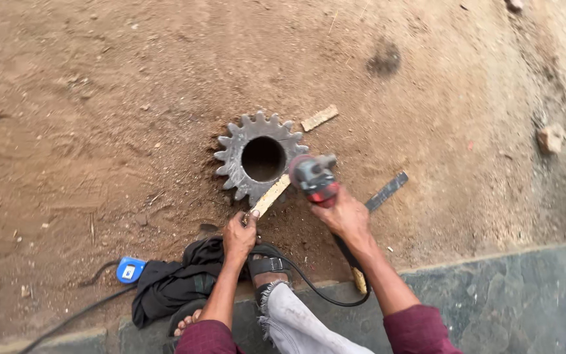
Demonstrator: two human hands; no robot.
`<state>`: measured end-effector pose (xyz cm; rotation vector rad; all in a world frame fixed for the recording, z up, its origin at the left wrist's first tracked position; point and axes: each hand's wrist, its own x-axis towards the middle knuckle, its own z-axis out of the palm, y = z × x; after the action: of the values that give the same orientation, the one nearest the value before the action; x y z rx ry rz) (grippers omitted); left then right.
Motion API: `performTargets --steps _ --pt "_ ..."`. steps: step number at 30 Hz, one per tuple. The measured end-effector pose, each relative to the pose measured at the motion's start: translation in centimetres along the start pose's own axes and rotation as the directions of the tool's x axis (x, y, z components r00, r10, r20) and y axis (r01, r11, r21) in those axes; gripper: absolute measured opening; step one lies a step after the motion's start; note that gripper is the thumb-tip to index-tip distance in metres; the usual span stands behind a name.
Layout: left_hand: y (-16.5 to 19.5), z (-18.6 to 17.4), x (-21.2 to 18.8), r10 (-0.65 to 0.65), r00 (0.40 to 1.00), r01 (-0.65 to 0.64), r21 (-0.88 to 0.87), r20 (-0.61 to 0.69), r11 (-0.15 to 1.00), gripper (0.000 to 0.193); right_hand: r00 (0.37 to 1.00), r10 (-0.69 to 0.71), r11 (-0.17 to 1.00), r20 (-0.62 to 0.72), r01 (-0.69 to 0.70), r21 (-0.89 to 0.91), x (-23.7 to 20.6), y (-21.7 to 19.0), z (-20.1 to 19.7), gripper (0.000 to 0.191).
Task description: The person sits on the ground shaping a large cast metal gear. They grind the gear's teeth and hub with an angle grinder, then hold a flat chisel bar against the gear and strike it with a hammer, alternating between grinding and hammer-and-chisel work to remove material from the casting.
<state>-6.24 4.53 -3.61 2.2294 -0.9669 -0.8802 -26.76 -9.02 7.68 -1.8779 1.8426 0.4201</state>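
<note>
A grey toothed metal gear with a round centre hole lies flat on the dirt. A wooden strip leans against its near edge. My left hand pinches the strip's near end. My right hand grips a red and grey angle grinder, whose head sits at the gear's right near edge. The grinder's black cable loops back past my sandalled foot.
A second wood piece lies beyond the gear. A dark flat metal bar lies right of my right hand. A black cloth and a blue tape measure rest by a stone kerb. A stone sits far right.
</note>
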Motion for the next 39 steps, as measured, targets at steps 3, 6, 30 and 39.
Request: performTargets --steps 3,6,30,39 --pt "0.3 -0.3 -0.1 -0.129 0.987 0.141 -0.122 0.101 0.983 0.058 0.997 -0.014 0.999 -0.081 0.016 0.029 -0.2 0.5 -1.2 0.072" --pt "1.1 -1.0 0.1 -0.35 0.853 0.427 -0.132 0.386 0.895 0.056 0.995 0.093 0.994 0.023 -0.091 -0.057 -0.9 0.2 -1.2 0.074" --pt "0.5 -0.4 1.3 -0.144 0.96 0.168 -0.08 0.241 0.983 0.061 0.999 -0.01 0.996 -0.045 0.014 0.093 -0.2 -0.5 -0.9 0.08" --pt "1.3 -1.6 1.9 -0.263 0.892 0.314 -0.084 0.368 0.946 0.057 0.918 -0.304 0.951 -0.254 0.307 -0.028 0.7 -0.2 0.9 0.069"
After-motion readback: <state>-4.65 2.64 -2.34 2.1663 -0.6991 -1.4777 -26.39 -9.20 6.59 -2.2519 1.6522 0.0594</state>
